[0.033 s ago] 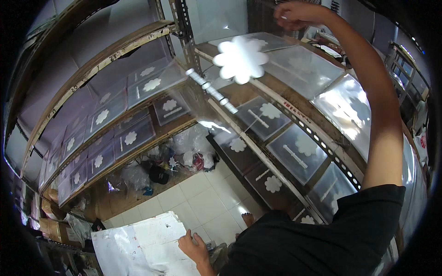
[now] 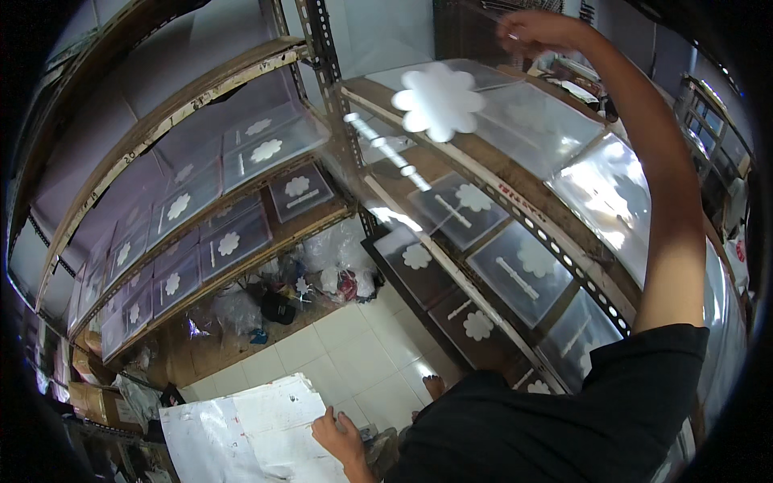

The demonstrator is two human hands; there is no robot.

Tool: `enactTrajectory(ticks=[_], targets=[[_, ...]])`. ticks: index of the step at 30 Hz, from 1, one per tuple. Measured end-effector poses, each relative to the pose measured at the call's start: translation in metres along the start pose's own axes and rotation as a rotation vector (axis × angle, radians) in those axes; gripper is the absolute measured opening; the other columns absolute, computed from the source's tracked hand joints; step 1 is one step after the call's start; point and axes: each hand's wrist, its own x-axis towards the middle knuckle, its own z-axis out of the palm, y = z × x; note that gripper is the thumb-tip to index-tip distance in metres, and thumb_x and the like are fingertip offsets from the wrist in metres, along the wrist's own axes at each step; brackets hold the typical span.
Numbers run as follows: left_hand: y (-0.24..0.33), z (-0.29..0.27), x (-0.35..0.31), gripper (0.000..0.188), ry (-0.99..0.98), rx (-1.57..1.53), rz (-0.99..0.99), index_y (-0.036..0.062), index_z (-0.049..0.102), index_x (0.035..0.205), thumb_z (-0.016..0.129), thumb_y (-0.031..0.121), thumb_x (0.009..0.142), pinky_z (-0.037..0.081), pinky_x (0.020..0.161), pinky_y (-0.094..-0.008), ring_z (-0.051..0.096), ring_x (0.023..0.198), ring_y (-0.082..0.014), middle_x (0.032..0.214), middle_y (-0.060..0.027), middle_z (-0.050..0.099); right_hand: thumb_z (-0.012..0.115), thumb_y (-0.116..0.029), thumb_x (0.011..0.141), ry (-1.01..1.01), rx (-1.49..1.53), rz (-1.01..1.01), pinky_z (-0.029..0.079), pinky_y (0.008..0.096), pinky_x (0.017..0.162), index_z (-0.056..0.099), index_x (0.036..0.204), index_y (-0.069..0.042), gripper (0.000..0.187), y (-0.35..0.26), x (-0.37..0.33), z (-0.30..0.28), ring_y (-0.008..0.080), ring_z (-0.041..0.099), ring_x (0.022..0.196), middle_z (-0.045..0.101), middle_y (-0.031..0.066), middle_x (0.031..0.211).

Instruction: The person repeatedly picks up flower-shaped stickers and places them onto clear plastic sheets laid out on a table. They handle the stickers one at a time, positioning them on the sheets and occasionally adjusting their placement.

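My right hand (image 2: 535,34) is raised at the upper right, fingers closed on the edge of a clear plastic sheet. The sheet hangs in the air, its outline faint, with a white flower shape (image 2: 439,101) and a white banded strip (image 2: 388,151) showing on it. Down at the lower middle, my left hand (image 2: 340,435) grips the right edge of a worn white board (image 2: 241,427); part of its fingers is hidden.
Similar clear sheets lie on the left shelf rack (image 2: 241,165) and the right shelf rack (image 2: 523,209), whose metal edges run close by. Plastic bags (image 2: 346,278) and a cardboard box (image 2: 101,402) sit low down. Pale floor tiles (image 2: 342,330) lie between.
My right hand has shifted slightly right, and the clear sheet with its white flower and strip has swung right with it. My left hand and the board are almost where they were.
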Motion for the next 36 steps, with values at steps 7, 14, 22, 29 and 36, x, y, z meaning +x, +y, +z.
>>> enactTrajectory(ticks=[7, 14, 22, 29, 36], targets=[[-0.024, 0.027, -0.001, 0.046, 0.031, 0.183, -0.209, -0.0049, 0.057, 0.123, 0.069, 0.016, 0.084, 0.036, 0.103, -0.0551, 0.044, 0.122, -0.0459, 0.130, -0.0301, 0.048, 0.060, -0.002, 0.082, -0.009, -0.360, 0.408, 0.054, 0.0342, 0.057, 0.062, 0.100, -0.006, 0.019, 0.148, 0.022, -0.029, 0.0155, 0.066, 0.070, 0.067, 0.0066, 0.088], [-0.003, 0.044, 0.017, 0.047, 0.035, 0.324, -0.134, -0.0024, 0.060, 0.121, 0.068, 0.026, 0.085, 0.037, 0.106, -0.0578, 0.048, 0.121, -0.0499, 0.129, -0.0347, 0.051, 0.057, 0.002, 0.082, 0.057, -0.440, 0.459, 0.055, 0.0310, 0.054, 0.062, 0.094, -0.003, 0.014, 0.209, 0.012, -0.026, 0.0177, 0.072, 0.073, 0.066, 0.0075, 0.088], [-0.004, 0.051, 0.018, 0.045, 0.081, 0.352, -0.187, -0.0026, 0.061, 0.118, 0.068, 0.027, 0.085, 0.037, 0.105, -0.0577, 0.049, 0.120, -0.0497, 0.128, -0.0342, 0.052, 0.060, 0.004, 0.078, 0.125, -0.443, 0.360, 0.053, 0.0313, 0.050, 0.061, 0.086, -0.002, 0.010, 0.260, 0.033, -0.038, 0.0176, 0.072, 0.066, 0.064, 0.0072, 0.079], [0.008, 0.042, 0.021, 0.043, 0.070, 0.390, -0.181, -0.0041, 0.061, 0.117, 0.068, 0.026, 0.086, 0.040, 0.104, -0.0561, 0.051, 0.119, -0.0485, 0.127, -0.0334, 0.053, 0.059, 0.003, 0.077, 0.141, -0.443, 0.305, 0.053, 0.0334, 0.052, 0.062, 0.081, -0.001, 0.007, 0.271, 0.037, -0.040, 0.0185, 0.071, 0.064, 0.067, 0.0088, 0.080], [0.010, 0.041, 0.025, 0.044, 0.060, 0.419, -0.163, -0.0034, 0.061, 0.116, 0.070, 0.027, 0.085, 0.041, 0.103, -0.0555, 0.052, 0.119, -0.0478, 0.127, -0.0319, 0.054, 0.054, 0.005, 0.078, 0.147, -0.333, 0.194, 0.053, 0.0336, 0.053, 0.064, 0.083, -0.002, 0.013, 0.296, 0.037, -0.045, 0.0172, 0.065, 0.060, 0.065, 0.0096, 0.077]])
